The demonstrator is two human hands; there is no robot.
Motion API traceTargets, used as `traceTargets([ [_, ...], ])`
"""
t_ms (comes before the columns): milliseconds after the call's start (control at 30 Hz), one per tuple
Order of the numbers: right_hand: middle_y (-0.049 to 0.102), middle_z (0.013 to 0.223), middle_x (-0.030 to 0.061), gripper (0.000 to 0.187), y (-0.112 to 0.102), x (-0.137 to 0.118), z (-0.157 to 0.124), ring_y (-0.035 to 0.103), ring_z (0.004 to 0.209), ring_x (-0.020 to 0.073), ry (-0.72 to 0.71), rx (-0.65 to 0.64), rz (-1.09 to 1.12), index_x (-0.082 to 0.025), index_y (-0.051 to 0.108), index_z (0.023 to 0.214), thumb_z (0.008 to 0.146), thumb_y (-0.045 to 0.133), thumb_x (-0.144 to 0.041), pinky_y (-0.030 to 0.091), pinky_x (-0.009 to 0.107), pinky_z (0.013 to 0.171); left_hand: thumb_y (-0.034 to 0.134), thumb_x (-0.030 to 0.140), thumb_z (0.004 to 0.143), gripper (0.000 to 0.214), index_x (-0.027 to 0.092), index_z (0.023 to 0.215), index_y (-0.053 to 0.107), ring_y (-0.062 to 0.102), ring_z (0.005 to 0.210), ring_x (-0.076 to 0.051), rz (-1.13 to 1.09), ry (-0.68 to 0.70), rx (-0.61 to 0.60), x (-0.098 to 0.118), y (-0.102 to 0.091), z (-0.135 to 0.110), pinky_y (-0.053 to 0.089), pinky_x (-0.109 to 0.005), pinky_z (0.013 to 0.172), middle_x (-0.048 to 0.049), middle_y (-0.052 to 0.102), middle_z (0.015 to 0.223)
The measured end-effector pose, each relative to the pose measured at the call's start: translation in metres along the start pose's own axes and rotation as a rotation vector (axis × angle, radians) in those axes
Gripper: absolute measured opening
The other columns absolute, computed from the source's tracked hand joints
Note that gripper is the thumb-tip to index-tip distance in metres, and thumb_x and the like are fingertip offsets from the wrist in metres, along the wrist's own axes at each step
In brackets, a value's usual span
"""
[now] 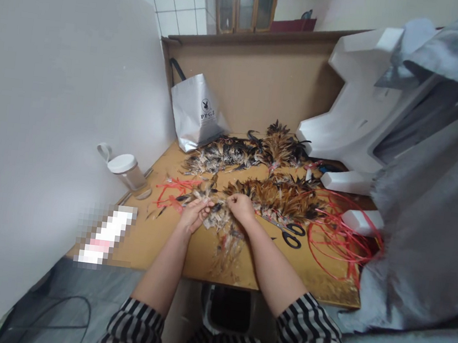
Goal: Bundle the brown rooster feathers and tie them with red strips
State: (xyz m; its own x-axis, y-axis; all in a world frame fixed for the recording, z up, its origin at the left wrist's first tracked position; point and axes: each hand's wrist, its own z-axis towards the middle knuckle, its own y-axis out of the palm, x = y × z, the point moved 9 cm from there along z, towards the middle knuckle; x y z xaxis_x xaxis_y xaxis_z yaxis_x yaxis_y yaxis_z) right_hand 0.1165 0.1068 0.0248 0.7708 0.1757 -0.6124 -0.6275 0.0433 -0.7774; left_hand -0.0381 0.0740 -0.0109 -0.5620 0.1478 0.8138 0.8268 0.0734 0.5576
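Observation:
My left hand (196, 215) is closed in a pinch around a small bunch of brown and pale feathers (206, 191), which stick up past the fingertips. To its right, my right hand (241, 209) has its fingers pressed together; whatever is in them is hidden or too small to name. Pale fluffy feathers (217, 218) lie between and under the two hands. Just beyond my right hand runs a thick row of golden-brown feathers (280, 197). Black-handled scissors (293, 235) rest open-bladed near my right wrist, the tips partly under feathers.
Dark and pale feathers (226, 154) pile along the back of the wooden table (283, 273). Red plastic strapping (340, 246) coils at right; more red strips (168, 189) lie left. A silver bag (197, 112), a lidded cup (128, 172) and white foam (350, 97) stand around.

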Motion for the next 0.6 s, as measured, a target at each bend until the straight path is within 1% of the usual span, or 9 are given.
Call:
traceTargets([
  [67, 0.067, 0.084, 0.0027, 0.023, -0.001, 0.003, 0.001, 0.060, 0.079, 0.0128, -0.001, -0.014, 0.108, -0.018, 0.066, 0.081, 0.076, 0.045, -0.026, 0.041, 0.019, 0.069, 0.070, 0.016, 0.062, 0.019, 0.008, 0.076, 0.061, 0.051, 0.046, -0.002, 0.017, 0.002, -0.018, -0.001, 0.002, 0.000, 0.038, -0.010, 0.041, -0.0049, 0.065, 0.067],
  [100, 0.067, 0.084, 0.0027, 0.023, -0.002, 0.004, 0.000, 0.060, 0.079, 0.0126, 0.000, -0.014, 0.112, -0.018, 0.066, 0.081, 0.076, 0.045, -0.026, 0.041, 0.018, 0.068, 0.070, 0.016, 0.062, 0.018, 0.008, 0.077, 0.061, 0.051, 0.046, -0.002, 0.027, 0.003, -0.019, -0.001, 0.003, 0.000, 0.038, -0.010, 0.041, -0.0051, 0.065, 0.067],
  [133, 0.067, 0.085, 0.0032, 0.023, -0.004, 0.003, 0.000, 0.060, 0.080, 0.0129, 0.002, -0.008, 0.080, -0.018, 0.066, 0.081, 0.077, 0.045, -0.026, 0.040, 0.018, 0.069, 0.070, 0.016, 0.063, 0.018, 0.009, 0.077, 0.061, 0.051, 0.046, -0.003, 0.037, 0.003, -0.017, -0.002, 0.003, 0.000, 0.038, -0.010, 0.041, -0.0052, 0.065, 0.067],
  [200, 0.066, 0.089, 0.0049, 0.024, -0.006, 0.001, -0.003, 0.059, 0.085, 0.0148, 0.005, -0.005, -0.052, -0.019, 0.066, 0.081, 0.078, 0.044, -0.027, 0.040, 0.021, 0.072, 0.069, 0.017, 0.063, 0.018, 0.009, 0.077, 0.061, 0.051, 0.046, -0.003, 0.049, 0.000, -0.010, -0.002, 0.002, 0.000, 0.038, -0.010, 0.040, -0.0050, 0.065, 0.067],
  [300, 0.064, 0.097, 0.0090, 0.024, -0.003, -0.006, -0.008, 0.058, 0.091, 0.0183, -0.004, -0.056, -0.258, -0.019, 0.065, 0.085, 0.079, 0.044, -0.029, 0.040, 0.025, 0.075, 0.069, 0.017, 0.063, 0.018, 0.009, 0.077, 0.061, 0.051, 0.046, -0.003, 0.054, 0.001, -0.010, -0.003, 0.002, 0.000, 0.039, -0.011, 0.041, -0.0050, 0.065, 0.067],
  [400, 0.062, 0.099, 0.0144, 0.027, 0.003, -0.007, -0.011, 0.058, 0.092, 0.0209, 0.024, -0.116, -0.362, -0.014, 0.064, 0.092, 0.080, 0.044, -0.029, 0.041, 0.027, 0.075, 0.070, 0.017, 0.063, 0.019, 0.009, 0.077, 0.061, 0.052, 0.046, -0.003, 0.058, 0.003, -0.012, -0.003, 0.001, 0.001, 0.040, -0.011, 0.041, -0.0052, 0.065, 0.068],
  [500, 0.063, 0.096, 0.0155, 0.027, 0.003, -0.005, -0.010, 0.058, 0.091, 0.0211, 0.035, -0.108, -0.357, -0.013, 0.064, 0.091, 0.079, 0.043, -0.026, 0.041, 0.028, 0.075, 0.069, 0.017, 0.063, 0.018, 0.009, 0.078, 0.061, 0.051, 0.046, -0.003, 0.062, -0.001, -0.015, -0.004, 0.001, 0.002, 0.040, -0.011, 0.041, -0.0052, 0.065, 0.068],
  [600, 0.065, 0.092, 0.0109, 0.024, -0.004, -0.003, -0.006, 0.058, 0.088, 0.0187, 0.011, -0.014, -0.208, -0.016, 0.065, 0.081, 0.078, 0.044, -0.025, 0.040, 0.025, 0.074, 0.069, 0.016, 0.063, 0.018, 0.009, 0.078, 0.061, 0.052, 0.046, -0.003, 0.061, 0.001, -0.014, -0.005, 0.000, 0.003, 0.039, -0.011, 0.041, -0.0056, 0.065, 0.068],
])
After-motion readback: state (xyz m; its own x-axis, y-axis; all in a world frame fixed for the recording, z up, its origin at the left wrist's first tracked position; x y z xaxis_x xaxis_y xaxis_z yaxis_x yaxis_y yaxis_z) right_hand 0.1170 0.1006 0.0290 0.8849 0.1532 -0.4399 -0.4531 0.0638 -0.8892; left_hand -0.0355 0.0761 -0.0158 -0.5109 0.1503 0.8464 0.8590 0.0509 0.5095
